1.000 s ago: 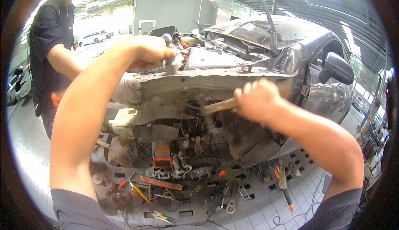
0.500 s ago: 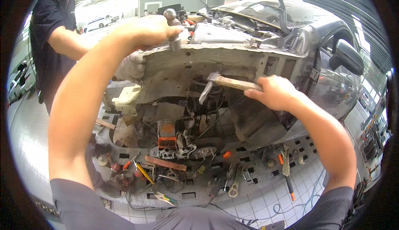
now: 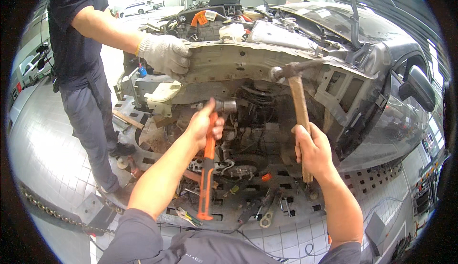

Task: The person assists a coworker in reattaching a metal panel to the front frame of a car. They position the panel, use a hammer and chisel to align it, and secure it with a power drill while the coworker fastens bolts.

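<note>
My left hand [image 3: 199, 126] is closed around a hammer [image 3: 205, 178] with an orange and black handle, gripping it high by the metal head; the handle hangs down. In my right hand [image 3: 315, 153] is a second hammer [image 3: 299, 101] with a wooden handle. It stands nearly upright, its round face to the left and its tapered end to the right. That head appears in front of the bent grey body panel [image 3: 214, 66] of the car; whether it touches cannot be made out. Past the left hammer's head is the dark, open wheel area [image 3: 267, 121].
A co-worker stands at the left, a gloved hand [image 3: 164, 55] on the panel's left end. Spanners [image 3: 267, 216] and other tools lie on the perforated metal platform [image 3: 298, 206] below. A chain [image 3: 57, 216] runs at lower left. The car's side mirror [image 3: 417, 88] juts out at right.
My left hand has come down from the panel's top edge with its hammer. My right hand has lowered and turned the wooden-handled hammer from sideways to upright. The view has shifted.
</note>
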A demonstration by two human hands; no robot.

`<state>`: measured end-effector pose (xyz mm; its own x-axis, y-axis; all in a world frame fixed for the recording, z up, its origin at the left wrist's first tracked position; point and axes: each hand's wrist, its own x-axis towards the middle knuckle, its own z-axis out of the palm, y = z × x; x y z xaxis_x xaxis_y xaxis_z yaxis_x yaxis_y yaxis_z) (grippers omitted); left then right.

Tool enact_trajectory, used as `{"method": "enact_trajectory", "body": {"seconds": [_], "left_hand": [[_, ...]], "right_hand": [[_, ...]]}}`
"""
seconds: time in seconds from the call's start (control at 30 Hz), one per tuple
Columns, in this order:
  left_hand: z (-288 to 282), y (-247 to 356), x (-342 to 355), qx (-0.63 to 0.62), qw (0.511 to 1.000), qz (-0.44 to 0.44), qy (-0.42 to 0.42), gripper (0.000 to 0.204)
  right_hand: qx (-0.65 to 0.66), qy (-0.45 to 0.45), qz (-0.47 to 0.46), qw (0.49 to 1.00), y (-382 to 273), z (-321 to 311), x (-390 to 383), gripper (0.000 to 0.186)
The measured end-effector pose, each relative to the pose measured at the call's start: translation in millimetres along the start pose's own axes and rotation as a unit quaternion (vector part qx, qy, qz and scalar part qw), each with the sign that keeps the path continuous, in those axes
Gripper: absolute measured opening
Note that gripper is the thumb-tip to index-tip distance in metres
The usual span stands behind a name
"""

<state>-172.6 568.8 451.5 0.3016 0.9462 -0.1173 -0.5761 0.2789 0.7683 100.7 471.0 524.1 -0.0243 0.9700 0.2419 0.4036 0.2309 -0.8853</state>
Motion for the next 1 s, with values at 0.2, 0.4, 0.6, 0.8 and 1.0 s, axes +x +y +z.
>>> {"method": "enact_trajectory", "body": {"seconds": [0.2,0.4,0.6,0.8,1.0], "left_hand": [[7,7,48,-0.251,0.963,-0.033,-0.088,0.053],[4,-13,60,-0.386,0.895,-0.067,-0.214,0.054],[-4,-10,58,-0.402,0.884,-0.062,-0.229,0.052],[-8,-11,54,-0.427,0.861,-0.080,-0.266,0.055],[-22,-24,58,-0.427,0.878,-0.105,-0.188,0.052]], "right_hand": [[-0.128,0.060,-0.057,0.988,0,39,24,0.040],[-0.223,0.070,-0.036,0.972,-22,47,32,0.040],[-0.131,0.153,-0.219,0.955,-49,31,7,0.028],[0.106,0.202,-0.443,0.867,-85,47,0,0.036],[-0.159,0.191,-0.108,0.963,-46,60,15,0.025]]}}
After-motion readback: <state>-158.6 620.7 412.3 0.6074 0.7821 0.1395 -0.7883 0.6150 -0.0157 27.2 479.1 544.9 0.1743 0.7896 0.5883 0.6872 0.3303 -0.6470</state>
